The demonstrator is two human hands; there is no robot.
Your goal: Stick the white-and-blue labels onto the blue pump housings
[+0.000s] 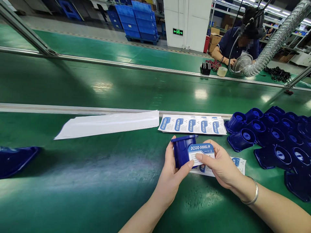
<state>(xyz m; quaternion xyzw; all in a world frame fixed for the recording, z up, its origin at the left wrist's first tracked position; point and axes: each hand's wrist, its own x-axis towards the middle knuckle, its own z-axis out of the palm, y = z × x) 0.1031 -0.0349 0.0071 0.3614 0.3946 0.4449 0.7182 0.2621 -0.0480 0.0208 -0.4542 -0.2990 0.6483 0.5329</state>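
Note:
My left hand (171,173) grips a dark blue plastic housing (181,152) from the left, thumb across its front. My right hand (220,165) presses a blue and white label (201,152) marked DC52Q-5000L/H onto the housing's face, fingers curled around its right side. Both hands hover just above the green bench (97,181), near the middle. A sheet of the same labels (239,161) lies under my right hand.
A strip of label sheets (193,124) and blank white backing sheets (109,124) lie farther back. Several blue housings (269,136) crowd the right side. Another blue part (14,160) sits at the left edge. Across the conveyor a person (239,42) works beside a silver duct hose (274,40).

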